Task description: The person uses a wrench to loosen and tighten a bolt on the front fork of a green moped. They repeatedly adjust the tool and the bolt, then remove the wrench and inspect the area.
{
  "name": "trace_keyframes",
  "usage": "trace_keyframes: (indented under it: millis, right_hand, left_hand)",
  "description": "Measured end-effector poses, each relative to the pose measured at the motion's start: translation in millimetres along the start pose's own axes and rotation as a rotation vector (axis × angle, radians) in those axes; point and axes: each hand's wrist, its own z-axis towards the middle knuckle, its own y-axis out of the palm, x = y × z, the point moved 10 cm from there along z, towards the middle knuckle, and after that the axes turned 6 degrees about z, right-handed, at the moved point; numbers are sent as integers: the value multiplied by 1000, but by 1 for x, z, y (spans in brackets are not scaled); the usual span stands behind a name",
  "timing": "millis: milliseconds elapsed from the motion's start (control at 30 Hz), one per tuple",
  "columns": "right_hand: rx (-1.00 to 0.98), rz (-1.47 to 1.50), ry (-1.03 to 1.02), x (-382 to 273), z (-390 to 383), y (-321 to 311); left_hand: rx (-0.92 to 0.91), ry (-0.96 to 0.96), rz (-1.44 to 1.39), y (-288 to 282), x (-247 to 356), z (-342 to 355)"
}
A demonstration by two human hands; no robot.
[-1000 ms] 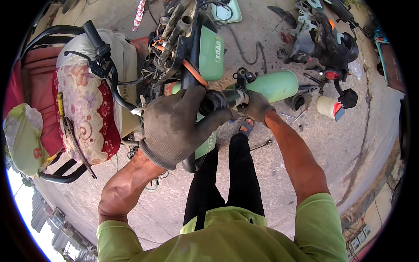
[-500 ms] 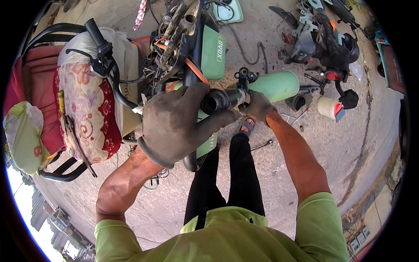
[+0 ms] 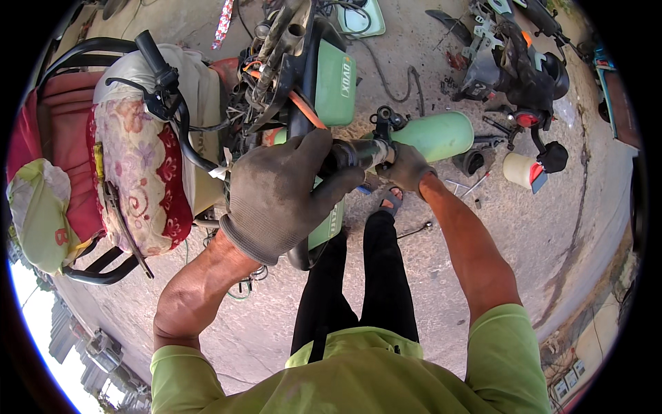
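Note:
My left hand (image 3: pixel 279 196), in a grey glove, is closed around the open end of a black tube (image 3: pixel 352 153), its thumb and fingers partly covering the opening. My right hand (image 3: pixel 407 168), also gloved, grips the tube farther along, beside a black clamp fitting (image 3: pixel 384 121). Behind that, a light green mudguard (image 3: pixel 441 134) extends to the right. The tube lies over a black frame with green panels (image 3: pixel 334 83), a mass of cables (image 3: pixel 256 83) and an orange strap (image 3: pixel 307 107).
At left, a black handlebar (image 3: pixel 155 58) rests by a floral cushion (image 3: pixel 138 193) and red seat (image 3: pixel 58 127). Dismantled scooter parts (image 3: pixel 507 76), a cream container (image 3: pixel 517 169) and tools (image 3: pixel 469 186) lie on the concrete (image 3: pixel 483 228) at right. My sandalled foot (image 3: pixel 389 200) stands below the tube.
My left thumb moved outward from the tube's opening half a second ago and is now back in against it. My right hand keeps its grip in about the same place.

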Motion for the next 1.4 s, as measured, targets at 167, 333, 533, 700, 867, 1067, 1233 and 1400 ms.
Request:
trace_keyframes:
  millis: [167,333,533,700,867,1067,1233,1400]
  right_hand:
    - [-29,20,79,-13,-3,-4]
    - [-49,0,113,-3,-4,-3]
    - [-66,29,90,-11,-3,-1]
    - [-23,-12,78,-9,-4,-5]
    - [-40,-24,66,-6,-4,-4]
    - [29,-1,62,-3,-2,-6]
    - [-38,6,103,-5,-5,-3]
    - [-33,25,73,-8,-1,-3]
  left_hand:
    - [131,415,264,-15,25,-4]
    - [261,438,125,-26,30,-10]
    - [98,68,42,-5,1,-1]
    - [298,580,203,-25,32,-7]
    - [246,176,23,-22,14,-1]
    - [209,273,150,-14,20,0]
    - [238,598,199,-19,33,-12]
    - [185,97,-87,-10,5,-6]
